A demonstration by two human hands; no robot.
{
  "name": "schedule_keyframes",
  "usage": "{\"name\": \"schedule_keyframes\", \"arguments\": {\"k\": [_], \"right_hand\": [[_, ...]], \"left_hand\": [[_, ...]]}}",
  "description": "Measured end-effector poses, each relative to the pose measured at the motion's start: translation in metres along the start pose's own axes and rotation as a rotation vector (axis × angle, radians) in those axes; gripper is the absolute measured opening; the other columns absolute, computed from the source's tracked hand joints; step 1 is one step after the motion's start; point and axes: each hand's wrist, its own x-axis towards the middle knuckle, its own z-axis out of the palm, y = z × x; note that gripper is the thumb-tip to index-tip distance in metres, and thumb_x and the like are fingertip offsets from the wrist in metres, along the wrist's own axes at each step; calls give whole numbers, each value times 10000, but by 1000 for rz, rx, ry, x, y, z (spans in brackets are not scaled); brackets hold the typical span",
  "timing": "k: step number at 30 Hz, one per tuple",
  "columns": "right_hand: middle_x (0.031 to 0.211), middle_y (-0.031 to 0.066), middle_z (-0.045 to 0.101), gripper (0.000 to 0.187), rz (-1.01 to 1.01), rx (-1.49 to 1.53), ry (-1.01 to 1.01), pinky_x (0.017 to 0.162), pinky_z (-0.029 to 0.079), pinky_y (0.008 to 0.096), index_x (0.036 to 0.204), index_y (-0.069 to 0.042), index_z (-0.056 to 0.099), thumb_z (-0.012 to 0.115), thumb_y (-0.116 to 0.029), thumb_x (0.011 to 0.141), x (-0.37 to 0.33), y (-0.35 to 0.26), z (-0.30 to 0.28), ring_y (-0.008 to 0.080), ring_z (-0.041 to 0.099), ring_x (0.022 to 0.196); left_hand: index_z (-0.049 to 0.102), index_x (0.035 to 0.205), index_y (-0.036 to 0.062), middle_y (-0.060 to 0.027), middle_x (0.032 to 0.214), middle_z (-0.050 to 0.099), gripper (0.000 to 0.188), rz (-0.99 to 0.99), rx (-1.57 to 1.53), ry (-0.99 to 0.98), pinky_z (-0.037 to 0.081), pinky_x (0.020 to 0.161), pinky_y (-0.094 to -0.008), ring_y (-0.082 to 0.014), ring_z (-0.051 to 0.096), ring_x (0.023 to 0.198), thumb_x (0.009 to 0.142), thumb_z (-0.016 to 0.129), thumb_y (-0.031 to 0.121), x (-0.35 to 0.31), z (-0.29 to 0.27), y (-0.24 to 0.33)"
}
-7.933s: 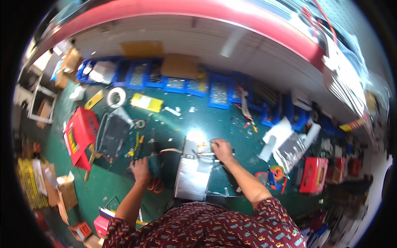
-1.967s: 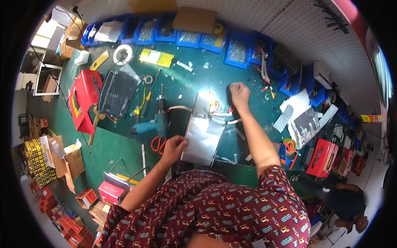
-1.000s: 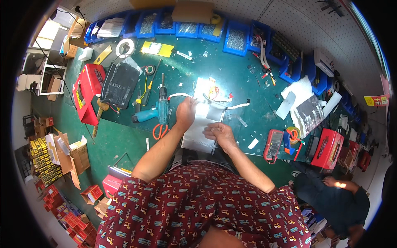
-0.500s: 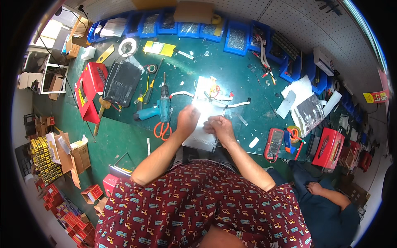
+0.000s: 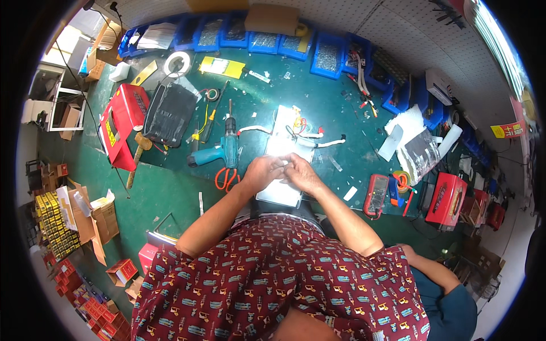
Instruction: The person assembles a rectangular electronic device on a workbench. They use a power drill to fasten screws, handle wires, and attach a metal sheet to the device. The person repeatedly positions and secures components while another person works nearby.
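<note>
My left hand (image 5: pixel 264 174) and my right hand (image 5: pixel 302 174) meet in front of me, fingertips pinched together. Between them shows a tiny pale bit, too small to name. Beneath both hands lies a flat white panel-like piece (image 5: pixel 278 194), its far part washed out by glare. At its far end sit thin yellow and red wires (image 5: pixel 299 123). White-sleeved cables stick out on both sides, one to the left (image 5: pixel 256 129) and one with a black tip to the right (image 5: pixel 330 143). Left of my hands lie a teal power drill (image 5: pixel 220 150) and orange-handled scissors (image 5: pixel 226 179).
Blue bins (image 5: pixel 327 55) of small parts line the back of the green table (image 5: pixel 170 182). A red multimeter (image 5: pixel 376 196) and a red box (image 5: pixel 446 202) stand right. A mallet (image 5: pixel 138 156) and black case (image 5: pixel 169 116) lie left. Another person's arm (image 5: pixel 435 268) is at lower right.
My hands, apart before, have come together; the left moved right and slightly down. The other person's arm has shifted at lower right. The view has tilted slightly.
</note>
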Motion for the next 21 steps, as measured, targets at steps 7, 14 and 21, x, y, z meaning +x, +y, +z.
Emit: {"name": "schedule_keyframes", "arguments": {"k": [7, 14, 21], "right_hand": [[992, 174, 693, 279, -484, -886, 513, 832, 555, 448, 1123, -21, 674, 675, -98, 855, 22, -5, -12, 330, 677, 946], [1023, 55, 601, 205, -695, -997, 530, 911, 377, 447, 987, -107, 746, 769, -115, 784, 53, -16, -21, 279, 536, 1056], [1013, 65, 586, 233, -747, -966, 512, 893, 379, 453, 948, -94, 747, 743, -57, 718, 62, -9, -28, 295, 529, 1048]], "left_hand": [[708, 1039, -45, -76, 830, 732, 155, -19, -169, 93, 527, 677, -278, -91, 645, 754, 949, 670, 75, 26, -8, -49], [669, 977, -27, -23, 766, 672, 124, -136, -257, 380, 514, 645, -271, -85, 602, 689, 960, 681, 95, 58, 4, -38], [684, 944, -25, -30, 740, 672, 129, -167, -127, 484, 496, 606, -285, -82, 572, 643, 952, 684, 103, 65, 21, -35]]}}
